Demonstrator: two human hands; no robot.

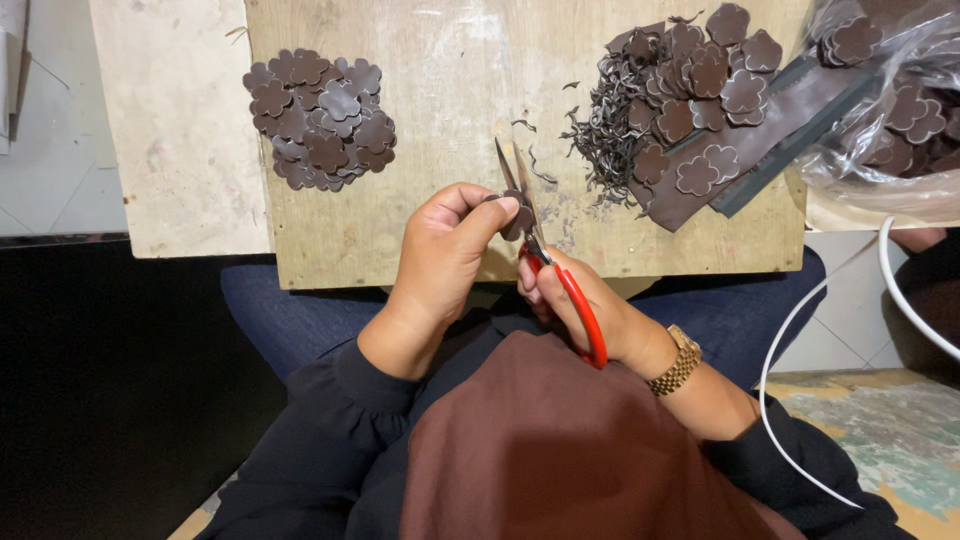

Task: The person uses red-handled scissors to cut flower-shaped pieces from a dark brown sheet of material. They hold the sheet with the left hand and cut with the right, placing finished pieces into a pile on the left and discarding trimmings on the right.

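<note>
The left hand (440, 262) pinches a small dark brown flower piece (517, 218) between thumb and forefinger, fingers clamped on it, just above the near edge of the wooden bench (440, 70). The right hand (580, 305) grips the red handles of the scissors (545, 262), fingers closed around them; the blades stand slightly apart and point away from the person, with the piece lying against them, touching the right blade. A gold watch (680, 362) sits on the right wrist. At the far right a clear plastic bag (880, 110) lies partly on the bench and holds more dark flower shapes; how many cannot be told through the glare. On the bench, far left of the hands, lies a neat pile of cut flowers (322, 120). To the right of the blades lies a tangle of thin trimmings (605, 140), and beside it a heap of rough-cut flowers (705, 75) on a dark strip (745, 150) with flower outlines pressed into it. A few curls of scrap lie between the blades and the trimmings. A white cable (800, 320) loops past the right arm. A brown cloth (560, 450) covers the lap.
</note>
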